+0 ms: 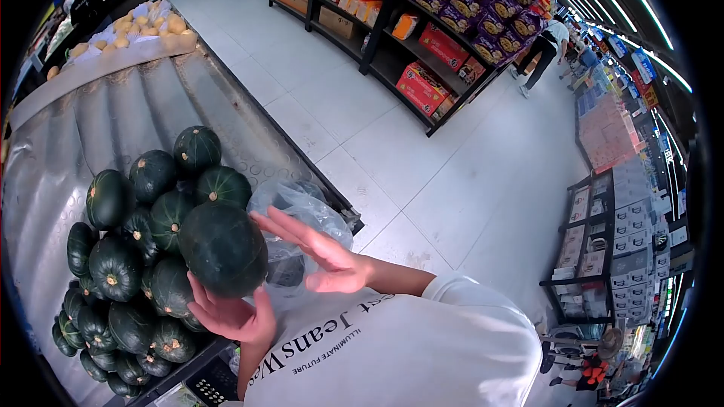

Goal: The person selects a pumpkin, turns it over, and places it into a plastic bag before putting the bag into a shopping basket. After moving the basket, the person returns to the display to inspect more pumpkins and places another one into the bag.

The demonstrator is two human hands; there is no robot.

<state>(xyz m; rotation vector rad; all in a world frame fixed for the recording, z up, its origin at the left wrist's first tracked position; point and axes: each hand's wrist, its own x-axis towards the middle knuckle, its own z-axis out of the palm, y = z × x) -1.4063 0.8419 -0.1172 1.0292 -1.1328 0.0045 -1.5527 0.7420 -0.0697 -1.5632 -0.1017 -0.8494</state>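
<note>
A round dark green kabocha pumpkin (224,250) rests in my left hand (234,315), whose fingers and thumb cup its lower side. My right hand (323,250) is held flat with its fingers stretched out, their tips right at the pumpkin's right edge. Around and behind this hand a clear plastic bag (326,218) hangs in crumpled folds. Beneath and left of the held pumpkin lies a pile of similar dark green pumpkins (117,267), several showing pale stem scars.
The pile sits on a sloping grey display stand (113,120), with yellowish round produce (143,26) at its far end. Across the tiled floor (377,158) stand dark shelves (362,26) of packaged goods. A person (549,49) walks in the aisle.
</note>
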